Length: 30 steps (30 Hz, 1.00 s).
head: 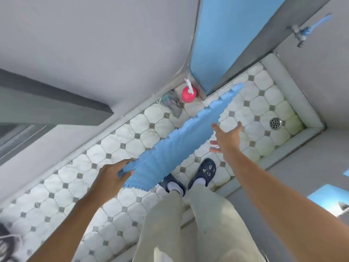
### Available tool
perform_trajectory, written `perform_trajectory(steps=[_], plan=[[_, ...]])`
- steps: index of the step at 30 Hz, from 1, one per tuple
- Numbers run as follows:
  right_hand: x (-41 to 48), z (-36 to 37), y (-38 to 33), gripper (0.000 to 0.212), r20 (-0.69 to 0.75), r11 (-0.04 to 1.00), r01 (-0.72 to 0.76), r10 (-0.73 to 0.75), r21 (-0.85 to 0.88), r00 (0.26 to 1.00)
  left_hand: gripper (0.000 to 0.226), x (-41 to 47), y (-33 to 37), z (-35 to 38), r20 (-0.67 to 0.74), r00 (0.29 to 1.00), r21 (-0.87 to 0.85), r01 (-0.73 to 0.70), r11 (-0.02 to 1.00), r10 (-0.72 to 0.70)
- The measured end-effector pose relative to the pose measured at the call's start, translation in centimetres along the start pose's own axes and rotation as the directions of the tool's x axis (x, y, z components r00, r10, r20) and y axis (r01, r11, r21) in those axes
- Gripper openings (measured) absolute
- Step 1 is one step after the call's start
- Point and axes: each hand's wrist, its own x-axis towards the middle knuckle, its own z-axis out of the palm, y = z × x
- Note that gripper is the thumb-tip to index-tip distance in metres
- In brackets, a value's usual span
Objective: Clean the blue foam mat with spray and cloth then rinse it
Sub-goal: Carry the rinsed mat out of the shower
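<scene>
The blue foam mat (177,140) with jagged puzzle edges hangs in the air over the tiled floor, seen nearly edge-on and stretching toward the far corner. My left hand (113,173) grips its near corner. My right hand (227,139) is open with fingers spread, just to the right of the mat's edge and not holding it. A pink spray bottle (188,93) with a white nozzle stands on the floor by the wall corner. Beside it lies a crumpled grey cloth (172,103).
A tap with a blue handle (306,31) sticks out of the wall at the upper right. Below it is a sunken tiled wash area with a round metal drain (275,123). My feet in dark clogs (203,172) stand on the tiles. A blue panel (217,40) rises at the corner.
</scene>
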Motion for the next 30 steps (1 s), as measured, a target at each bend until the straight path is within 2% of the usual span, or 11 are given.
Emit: perform_trajectory(steps=[2, 4, 5, 7, 10, 13, 17, 20, 25, 30], plan=[[-2.0, 3.9, 0.6, 0.098, 0.080, 0.931, 0.225, -0.211, -0.286, 0.974, 0.026, -3.7, -4.6, -1.4, -0.017, 0.997, -0.064, 0.080, 0.995, -0.081], [-4.1, 8.0, 1.2, 0.095, 0.277, 0.730, 0.479, -0.391, -0.488, 0.878, 0.038, -7.7, -9.2, -2.5, -0.029, 0.988, -0.169, 0.146, 0.975, -0.153], [-5.2, 9.9, 1.5, 0.094, 0.380, 0.620, 0.572, -0.428, -0.537, 0.820, 0.041, -9.7, -11.3, -2.6, -0.036, 0.980, -0.209, 0.182, 0.961, -0.194], [-6.9, 14.2, 2.1, 0.094, 0.573, 0.399, 0.719, -0.435, -0.569, 0.695, 0.039, -13.6, -14.8, -2.4, -0.041, 0.957, -0.279, 0.265, 0.923, -0.287], [-9.3, 21.6, 3.7, 0.098, 0.790, 0.126, 0.846, -0.311, -0.517, 0.529, 0.027, -19.6, -19.1, -0.8, -0.076, 0.897, -0.392, 0.375, 0.840, -0.436], [-12.6, 29.2, 5.4, 0.087, 0.893, -0.073, 0.900, -0.180, -0.430, 0.412, 0.024, -25.1, -21.7, 1.2, -0.138, 0.841, -0.501, 0.396, 0.770, -0.522], [-17.7, 38.8, 8.8, 0.034, 0.961, -0.276, 0.925, 0.013, -0.263, 0.277, 0.025, -31.7, -25.6, 6.4, -0.163, 0.727, -0.661, 0.422, 0.621, -0.667], [-20.4, 43.8, 13.3, 0.023, 0.960, -0.410, 0.905, 0.187, -0.115, 0.207, 0.026, -35.1, -28.1, 11.9, -0.136, 0.618, -0.732, 0.464, 0.499, -0.775], [-23.8, 50.6, 21.2, 0.016, 0.910, -0.540, 0.836, 0.390, 0.103, 0.140, 0.033, -38.2, -31.4, 20.3, -0.036, 0.497, -0.809, 0.495, 0.317, -0.867], [-26.0, 55.9, 28.7, 0.019, 0.843, -0.585, 0.768, 0.526, 0.260, 0.115, 0.025, -39.1, -35.3, 26.0, 0.059, 0.335, -0.865, 0.488, 0.120, -0.940]])
